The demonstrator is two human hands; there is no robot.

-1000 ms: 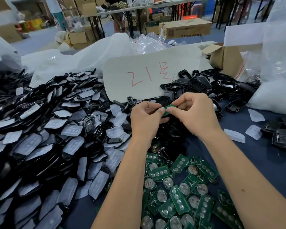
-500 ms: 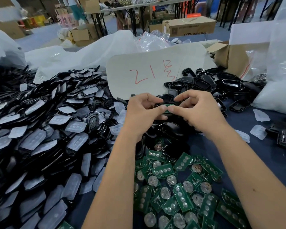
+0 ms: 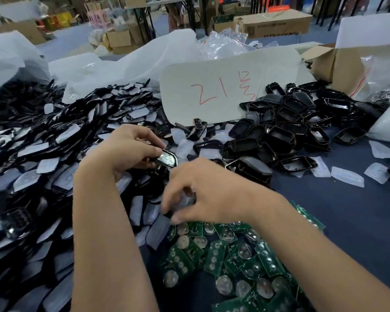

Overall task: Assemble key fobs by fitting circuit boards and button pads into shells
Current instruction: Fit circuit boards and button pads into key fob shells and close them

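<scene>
My left hand [image 3: 126, 149] grips a black key fob shell [image 3: 166, 159] at table centre, its glossy face turned up. My right hand [image 3: 203, 194] hovers lower, blurred, with fingers curled down over translucent button pads [image 3: 154, 230] at the edge of the green circuit boards [image 3: 234, 257]; whether it pinches one I cannot tell. A large heap of black shells and clear pads [image 3: 43, 158] fills the left side. Empty black shell halves [image 3: 295, 129] are piled at the right.
A white card with red writing [image 3: 214, 91] leans behind the piles. White plastic bags [image 3: 126, 61] lie at the back, a cardboard box [image 3: 347, 64] at the right. A few loose pads [image 3: 347, 176] lie on the blue table surface [image 3: 358, 217].
Both hands were together on the shell and a green board. Now my right hand has let go and dropped toward the pads and boards, while my left keeps the shell.
</scene>
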